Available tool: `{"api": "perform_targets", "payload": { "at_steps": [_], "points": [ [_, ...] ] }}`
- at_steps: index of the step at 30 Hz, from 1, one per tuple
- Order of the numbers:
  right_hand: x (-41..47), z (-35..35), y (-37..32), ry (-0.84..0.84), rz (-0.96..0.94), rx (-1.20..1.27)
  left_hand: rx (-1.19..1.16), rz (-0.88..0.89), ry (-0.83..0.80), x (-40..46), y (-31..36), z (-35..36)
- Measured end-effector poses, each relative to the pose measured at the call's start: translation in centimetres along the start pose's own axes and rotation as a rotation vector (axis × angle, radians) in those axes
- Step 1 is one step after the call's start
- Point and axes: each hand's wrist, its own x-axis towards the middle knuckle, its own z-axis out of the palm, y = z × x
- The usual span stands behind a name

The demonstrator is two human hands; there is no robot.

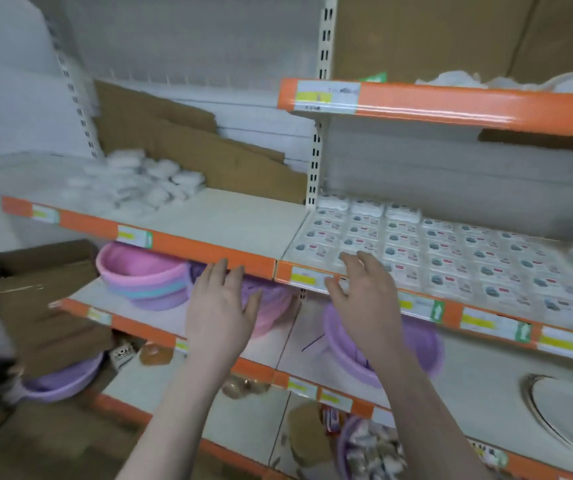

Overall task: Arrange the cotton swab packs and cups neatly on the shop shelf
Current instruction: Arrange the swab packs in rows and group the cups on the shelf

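At far left a cardboard box (41, 306) leans against the lower shelf, its contents hidden. Right of it sits a stack of pink and purple basins (143, 277), nothing showing inside the top one. Above, white packs (139, 181) lie heaped on the middle shelf (229, 220). My left hand (221, 308) hovers below that shelf's edge, fingers spread, holding nothing. My right hand (364, 299) is likewise spread and empty, fingertips at the near row of flat cotton swab packs (451, 258) laid in rows to the right.
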Motion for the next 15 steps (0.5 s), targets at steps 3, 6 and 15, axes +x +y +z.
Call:
{"api": "perform_targets", "payload": {
  "at_steps": [3, 6, 15],
  "points": [
    [1.4, 2.5, -3.4, -0.028, -0.036, 0.029, 0.004, -0.056, 0.025, 0.9, -3.8, -0.7],
    [3.1, 5.1, -6.4, -0.033, -0.061, 0.050, 0.018, -0.080, 0.050, 2.6, -7.2, -0.9],
    [12.5, 16.8, -15.1, -0.072, -0.049, 0.134, 0.156, -0.112, 0.057, 11.2, -21.2, 0.3]
  ]
}}
